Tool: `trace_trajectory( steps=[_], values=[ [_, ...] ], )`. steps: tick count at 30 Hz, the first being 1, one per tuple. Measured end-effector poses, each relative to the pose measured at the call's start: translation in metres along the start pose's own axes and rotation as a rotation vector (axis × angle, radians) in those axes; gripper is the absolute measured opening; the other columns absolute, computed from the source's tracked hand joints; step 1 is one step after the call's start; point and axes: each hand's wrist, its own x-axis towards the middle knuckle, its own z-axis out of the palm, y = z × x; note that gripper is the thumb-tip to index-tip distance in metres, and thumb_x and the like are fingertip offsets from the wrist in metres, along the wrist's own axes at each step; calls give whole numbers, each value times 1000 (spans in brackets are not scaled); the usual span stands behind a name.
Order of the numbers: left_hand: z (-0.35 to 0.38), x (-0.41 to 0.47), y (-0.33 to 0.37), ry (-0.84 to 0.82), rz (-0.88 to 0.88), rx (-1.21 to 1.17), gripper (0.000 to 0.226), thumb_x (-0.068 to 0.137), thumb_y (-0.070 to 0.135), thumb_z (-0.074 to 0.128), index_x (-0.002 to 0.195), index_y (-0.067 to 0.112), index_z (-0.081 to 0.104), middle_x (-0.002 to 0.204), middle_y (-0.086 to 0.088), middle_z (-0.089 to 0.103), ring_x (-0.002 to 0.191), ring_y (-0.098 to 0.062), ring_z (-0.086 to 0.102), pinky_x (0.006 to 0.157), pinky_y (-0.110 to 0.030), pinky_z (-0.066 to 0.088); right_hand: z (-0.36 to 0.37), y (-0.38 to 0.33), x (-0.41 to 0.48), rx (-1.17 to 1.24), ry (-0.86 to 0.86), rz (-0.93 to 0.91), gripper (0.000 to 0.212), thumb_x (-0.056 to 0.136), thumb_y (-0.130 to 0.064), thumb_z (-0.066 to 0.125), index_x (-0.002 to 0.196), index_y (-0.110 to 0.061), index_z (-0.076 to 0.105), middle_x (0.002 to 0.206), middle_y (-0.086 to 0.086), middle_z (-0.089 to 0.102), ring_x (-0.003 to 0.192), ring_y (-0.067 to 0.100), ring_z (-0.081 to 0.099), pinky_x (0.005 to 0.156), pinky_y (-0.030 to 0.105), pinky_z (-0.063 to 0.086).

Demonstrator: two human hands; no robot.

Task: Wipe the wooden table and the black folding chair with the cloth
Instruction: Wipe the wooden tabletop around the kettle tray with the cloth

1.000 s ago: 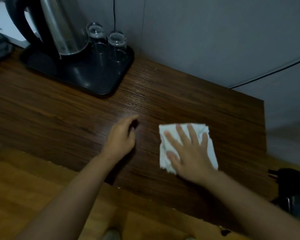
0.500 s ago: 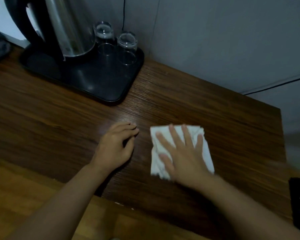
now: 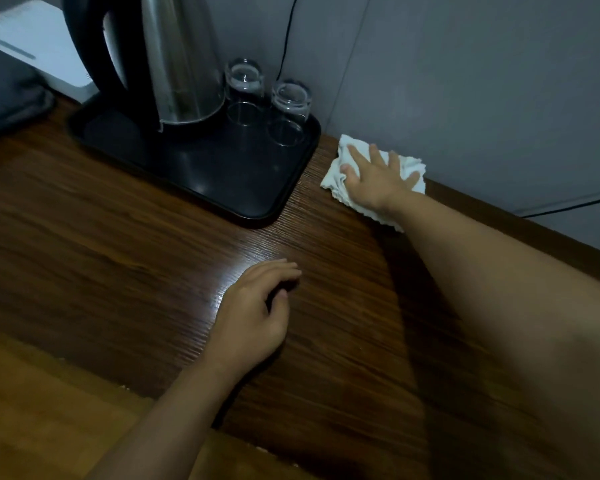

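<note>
Head view: right hand (image 3: 374, 183), fingers spread, presses the limp white cloth (image 3: 335, 178) on the brown wooden table (image 3: 136, 254); a flat-palm hold likely suits it.

The table (image 3: 118, 271) is dark brown wood with a fine straight grain, smooth and lightly glossy, with a pale sheen near its middle. The floor (image 3: 32, 410) at the near left looks like a lighter, matt wood. The cloth (image 3: 336, 174) at the far right is white, soft and crumpled with ragged edges, and on the far left the tray (image 3: 222, 181) is smooth glossy black plastic, the kettle (image 3: 184, 64) has a polished metal body and a shiny black handle, the two glasses (image 3: 245, 84) are clear, and the wall (image 3: 465, 81) is matt grey.
</note>
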Motion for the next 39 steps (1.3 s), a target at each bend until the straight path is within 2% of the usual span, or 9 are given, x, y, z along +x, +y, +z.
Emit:
trace_trajectory(
  steps=[3,6,11,13,15,18,24,32,39],
  values=[
    [-9,3,3,58,-82,-127,38,88,-6,58,113,19,72,112,12,70,105,-5,67,93,-24,54,9,12,-50,-9,1,-116,57,103,-62,18,158,-50,9,172,-7,0,157,31,-7,115,75,-1],
    [-26,17,-3,76,41,107,30,85,-2,61,107,15,72,107,7,71,101,-6,65,93,-16,47,29,32,-139,-8,7,-208,59,102,-63,20,157,-46,13,172,-9,-1,157,26,-9,117,74,0],
    [-42,44,-22,-54,153,467,22,84,7,66,105,12,74,104,-1,69,102,-24,59,92,-42,48,75,47,-295,-51,-29,-293,61,102,-65,21,160,-44,19,171,-3,-13,155,26,-25,120,69,-4],
    [-39,44,-26,-37,161,469,22,85,9,65,104,12,74,104,0,67,103,-23,57,92,-41,47,84,43,-330,-76,-42,-289,60,101,-62,31,158,-45,27,172,5,5,157,36,-6,119,68,-1],
    [-39,42,-29,20,135,428,22,85,12,62,103,14,75,103,2,66,102,-22,56,93,-34,45,86,34,-343,-188,-22,-304,61,92,-60,43,151,-41,45,159,11,43,147,42,28,110,68,16],
    [-47,43,-36,145,0,268,20,84,15,59,95,24,74,97,14,66,98,-14,59,90,-20,42,80,24,-326,-249,-10,-346,66,87,-61,45,150,-40,48,155,7,49,143,39,33,104,70,23],
    [-54,51,-46,126,-58,-4,20,81,14,62,86,30,72,94,13,69,99,-14,65,89,-17,45,40,7,-158,-153,-19,-235,61,100,-59,9,158,-48,-5,172,-6,-3,157,28,-9,118,71,6],
    [-55,53,-46,141,-92,-125,31,77,3,60,78,34,68,86,8,67,90,-14,65,79,-9,44,-12,-28,41,46,53,-84,57,106,-53,28,160,-36,23,166,2,28,151,34,21,116,70,16],
    [-55,51,-37,172,-186,-192,24,77,-1,58,76,20,70,81,0,68,79,-10,67,72,-10,45,10,-33,-16,16,133,-169,56,104,-55,26,158,-42,24,171,-3,14,157,30,5,114,77,5]
  ],
)
